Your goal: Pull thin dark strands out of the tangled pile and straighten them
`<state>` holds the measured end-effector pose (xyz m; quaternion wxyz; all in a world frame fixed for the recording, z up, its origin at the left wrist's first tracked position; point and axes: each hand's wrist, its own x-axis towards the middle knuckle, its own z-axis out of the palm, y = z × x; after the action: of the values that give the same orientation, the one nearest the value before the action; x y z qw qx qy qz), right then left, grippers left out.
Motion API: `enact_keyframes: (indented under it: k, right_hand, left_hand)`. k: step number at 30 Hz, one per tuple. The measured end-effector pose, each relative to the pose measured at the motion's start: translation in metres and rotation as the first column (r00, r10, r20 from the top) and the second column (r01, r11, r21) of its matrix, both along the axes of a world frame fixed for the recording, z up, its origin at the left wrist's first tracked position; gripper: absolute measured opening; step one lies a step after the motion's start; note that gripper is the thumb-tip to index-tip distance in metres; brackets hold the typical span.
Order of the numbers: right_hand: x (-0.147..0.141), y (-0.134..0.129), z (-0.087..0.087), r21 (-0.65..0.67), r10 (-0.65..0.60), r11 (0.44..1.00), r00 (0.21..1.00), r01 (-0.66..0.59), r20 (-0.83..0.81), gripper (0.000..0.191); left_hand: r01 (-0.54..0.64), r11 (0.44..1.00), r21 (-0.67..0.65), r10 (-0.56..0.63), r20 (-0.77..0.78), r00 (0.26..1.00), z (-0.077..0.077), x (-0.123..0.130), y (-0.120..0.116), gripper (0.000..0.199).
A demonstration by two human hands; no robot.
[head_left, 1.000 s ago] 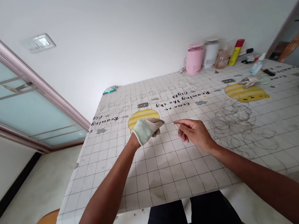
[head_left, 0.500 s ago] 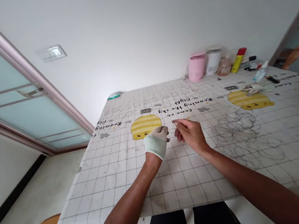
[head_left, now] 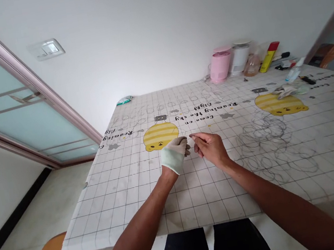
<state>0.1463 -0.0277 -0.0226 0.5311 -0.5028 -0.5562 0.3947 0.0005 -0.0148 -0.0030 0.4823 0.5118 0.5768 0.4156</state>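
My left hand (head_left: 176, 151), in a pale glove with a greyish fingertip area, is closed in a pinch above the middle of the table. Close to its right, my bare right hand (head_left: 208, 146) pinches too, thumb against forefinger. A thin dark wire (head_left: 183, 131) shows faintly as a small curve just above the fingertips; most of it is too fine to follow. To the right of my hands lies a loose tangle of thin wire (head_left: 263, 134). Rows of small wire loops (head_left: 151, 109) lie across the far left part of the table.
A checked tablecloth (head_left: 120, 209) covers the table. At the back right stand a pink cylinder (head_left: 220, 66), a white cylinder (head_left: 239, 59), a yellow can (head_left: 269, 58) and bottles. A crumpled glove (head_left: 287, 90) lies nearer. A green packet (head_left: 124, 100) sits at the back left corner.
My hands have drawn slightly closer together, fingertips nearly meeting. The camera view has shifted a little, so the table sits slightly higher in the picture.
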Motion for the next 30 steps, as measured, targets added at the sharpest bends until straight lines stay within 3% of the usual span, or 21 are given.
enact_keyframes:
  k: [9, 13, 17, 19, 25, 30]
  right_hand:
    - [-0.004, -0.006, -0.006, -0.006, 0.030, 1.000, 0.997, -0.030, 0.072, 0.037]
    - [-0.003, -0.009, -0.005, -0.054, 0.084, 0.995, 0.996, -0.085, -0.017, 0.039]
    - [-0.002, -0.011, -0.006, -0.072, 0.131, 0.987, 0.978, -0.144, -0.162, 0.043]
    - [-0.003, -0.011, -0.006, -0.047, 0.120, 0.990, 0.977, -0.130, -0.176, 0.042]
    - [-0.004, -0.012, -0.006, -0.057, 0.102, 0.992, 0.987, -0.110, -0.128, 0.038]
    - [-0.008, -0.014, -0.009, -0.034, 0.125, 0.991, 0.990, -0.127, -0.066, 0.034]
  left_hand:
    - [0.029, 0.996, 0.082, -0.018, -0.139, 0.990, -0.009, -0.004, -0.003, 0.020]
    - [0.012, 1.000, 0.013, -0.013, 0.056, 0.998, -0.016, -0.008, 0.002, 0.022]
    - [0.062, 0.998, 0.000, -0.059, 0.292, 0.955, -0.026, -0.013, 0.006, 0.025]
    - [0.069, 0.998, -0.010, -0.061, 0.332, 0.941, -0.030, -0.014, 0.007, 0.027]
    - [0.099, 0.993, 0.064, -0.109, 0.183, 0.977, -0.027, -0.009, 0.004, 0.026]
    - [0.073, 0.996, 0.053, -0.081, 0.155, 0.985, -0.020, -0.006, 0.001, 0.027]
